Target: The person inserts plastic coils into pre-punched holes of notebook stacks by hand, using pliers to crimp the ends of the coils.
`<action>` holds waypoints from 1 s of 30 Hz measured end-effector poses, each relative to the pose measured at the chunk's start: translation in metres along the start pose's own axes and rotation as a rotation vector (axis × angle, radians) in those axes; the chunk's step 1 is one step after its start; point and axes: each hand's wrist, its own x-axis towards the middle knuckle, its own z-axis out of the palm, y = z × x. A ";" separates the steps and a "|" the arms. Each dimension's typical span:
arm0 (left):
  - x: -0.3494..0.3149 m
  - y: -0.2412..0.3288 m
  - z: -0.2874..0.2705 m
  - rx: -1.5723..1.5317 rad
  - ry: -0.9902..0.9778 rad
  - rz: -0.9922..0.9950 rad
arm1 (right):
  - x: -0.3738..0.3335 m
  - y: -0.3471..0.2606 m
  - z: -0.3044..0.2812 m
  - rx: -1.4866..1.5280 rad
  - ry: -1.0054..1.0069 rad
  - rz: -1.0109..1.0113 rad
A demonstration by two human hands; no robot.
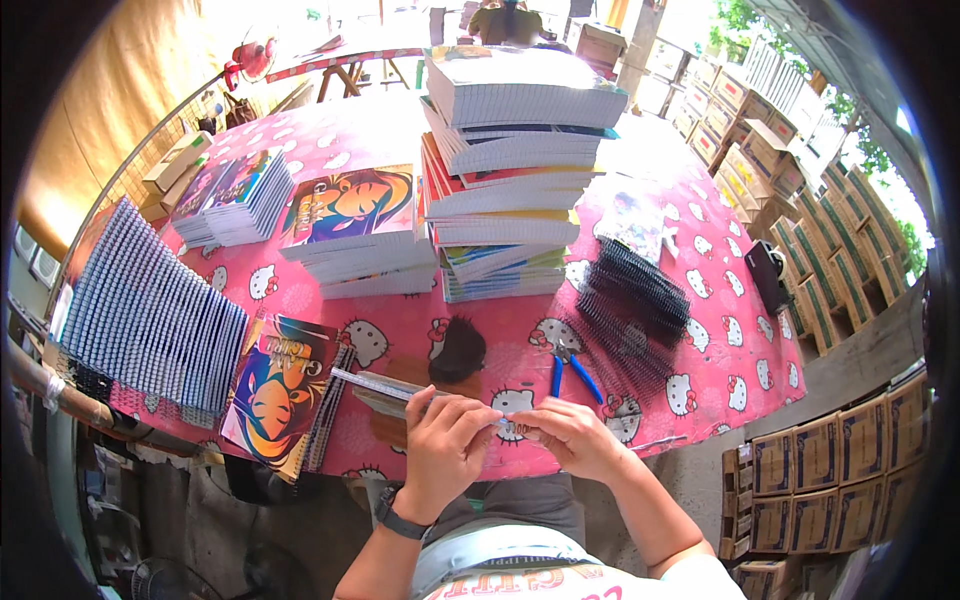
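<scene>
At the table's near edge my left hand, with a dark watch on the wrist, is closed around a thin book seen edge-on. Its pages point away to the left. My right hand pinches at the book's right end, where a short length of small wire-like loops shows between the two hands. What exactly the fingertips hold is too small to make out. Just beyond my right hand lie cutting pliers with blue handles, jaws pointing away. Behind them is a heap of black plastic binding coils.
A tall stack of unbound books stands mid-table, beside lower stacks of colourful-covered books. Spiral-bound books fill the left edge, with several more bound books nearer me. Cardboard boxes are piled beyond the pink tablecloth at right.
</scene>
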 end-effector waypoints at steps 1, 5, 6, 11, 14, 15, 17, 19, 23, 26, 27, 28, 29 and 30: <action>0.002 0.000 -0.002 0.007 -0.004 -0.007 | 0.002 -0.002 0.002 0.032 0.023 0.050; 0.007 0.005 -0.010 0.053 -0.137 0.055 | 0.009 -0.020 -0.002 0.124 0.038 0.180; 0.005 0.001 -0.009 0.065 -0.167 0.076 | 0.007 -0.017 -0.001 0.200 0.003 0.212; 0.009 -0.003 -0.009 0.067 -0.176 0.163 | 0.034 0.029 -0.018 0.438 -0.206 0.352; 0.008 -0.012 -0.007 0.006 -0.201 0.240 | 0.060 0.096 0.010 0.190 -0.085 0.074; 0.009 -0.014 -0.004 0.032 -0.187 0.230 | 0.078 0.124 0.029 -0.135 -0.113 0.015; 0.004 -0.016 0.000 0.094 -0.157 0.187 | 0.092 0.120 0.062 -0.371 0.006 -0.016; 0.001 -0.022 0.005 0.178 -0.128 0.234 | 0.099 0.116 0.073 -0.521 -0.099 0.005; 0.004 -0.003 0.003 0.213 -0.037 0.209 | 0.104 0.134 0.093 -0.446 -0.035 -0.031; 0.006 -0.003 0.000 0.186 -0.082 0.225 | 0.104 0.149 0.097 -0.485 -0.058 -0.052; 0.006 -0.001 -0.003 0.148 -0.103 0.199 | 0.099 0.150 0.102 -0.452 0.004 -0.040; 0.008 0.001 -0.005 0.112 -0.112 0.173 | 0.096 0.145 0.101 -0.425 0.063 -0.037; 0.007 0.001 -0.003 0.100 -0.075 0.173 | 0.094 0.141 0.100 -0.398 0.123 -0.034; 0.005 0.000 0.001 0.087 -0.038 0.174 | 0.085 0.147 0.104 -0.364 0.161 -0.017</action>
